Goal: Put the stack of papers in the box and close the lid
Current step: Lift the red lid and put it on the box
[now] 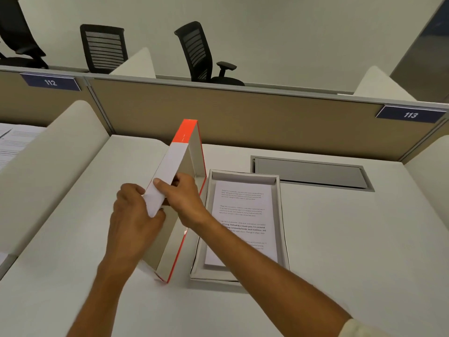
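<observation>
Gripping the lid [181, 190] with both hands, I hold it tipped up on its long edge on the table [340, 239]. My left hand [132, 215] clamps its white near side from nine o'clock; my right hand [184, 200] pinches the same side from three o'clock, fingers curled inside. At three o'clock of the lid, just beside it, the box [283, 215] lies open, and the stack of papers [245, 215] lies flat inside it, printed side up.

Even soft indoor light, faint shadows, wide-angle edge warp, slight blur
</observation>
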A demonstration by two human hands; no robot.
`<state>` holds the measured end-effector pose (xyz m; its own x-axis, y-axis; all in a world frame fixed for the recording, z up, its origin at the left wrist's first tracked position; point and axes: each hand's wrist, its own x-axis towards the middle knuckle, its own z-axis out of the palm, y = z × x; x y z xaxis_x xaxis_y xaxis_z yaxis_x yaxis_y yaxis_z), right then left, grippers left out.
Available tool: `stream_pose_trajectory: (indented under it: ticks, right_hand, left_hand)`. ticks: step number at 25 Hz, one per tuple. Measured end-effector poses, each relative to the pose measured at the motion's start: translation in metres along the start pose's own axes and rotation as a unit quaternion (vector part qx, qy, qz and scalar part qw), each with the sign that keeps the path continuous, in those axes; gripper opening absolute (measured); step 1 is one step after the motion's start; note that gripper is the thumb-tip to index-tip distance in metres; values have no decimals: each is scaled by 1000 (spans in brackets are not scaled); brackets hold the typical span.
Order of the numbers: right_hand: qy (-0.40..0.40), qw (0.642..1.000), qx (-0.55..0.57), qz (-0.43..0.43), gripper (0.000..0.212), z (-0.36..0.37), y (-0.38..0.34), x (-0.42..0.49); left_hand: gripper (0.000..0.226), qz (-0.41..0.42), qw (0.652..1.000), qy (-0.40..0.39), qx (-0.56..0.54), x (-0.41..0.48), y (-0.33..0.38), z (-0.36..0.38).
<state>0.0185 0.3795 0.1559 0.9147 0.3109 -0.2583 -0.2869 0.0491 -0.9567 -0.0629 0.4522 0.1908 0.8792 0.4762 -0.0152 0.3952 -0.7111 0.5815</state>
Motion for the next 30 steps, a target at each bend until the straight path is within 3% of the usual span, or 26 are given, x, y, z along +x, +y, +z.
stream_pose_trajectory:
  ticks: [3,6,10,13,14,17,19,21,25,27,30]
  right_hand:
    - [16,1000,9,18,36,-10,-6,0]
    - [12,999,18,32,34,-24,-10,-1]
    - [13,997,41,57,35,-48,-19,-8]
    - [-13,994,79,70,38,-73,-28,-17]
    - [-30,992,97,71,37,-82,-30,-21]
    - [-81,987,126,64,28,-118,-33,-36]
    - [-80,990,107,54,22,-151,-31,-46]
    - [-46,997,33,45,29,-185,-26,-58]
    - [77,983,-156,53,49,-228,8,-77]
    - [142,960,-231,67,57,-241,37,-78]
    - [194,934,-286,93,65,-258,76,-74]
  left_hand:
    - [74,-44,989,-98,-103,13,-9,-11]
    - [67,-49,960,-135,-242,32,-31,-5]
    - [60,-75,947,-182,-253,54,-66,47]
    - [75,-118,939,-220,-236,66,-96,81]
    - [78,-140,924,-241,-262,67,-104,89]
    - [71,-225,815,-304,-438,62,-119,112]
    - [61,-220,786,-297,-496,58,-119,121]
    - [53,-191,800,-277,-497,55,-111,124]
    - [47,-65,893,-237,-377,44,-80,132]
    - [52,-9,929,-210,-304,36,-61,143]
    - [71,38,953,-192,-233,23,-45,163]
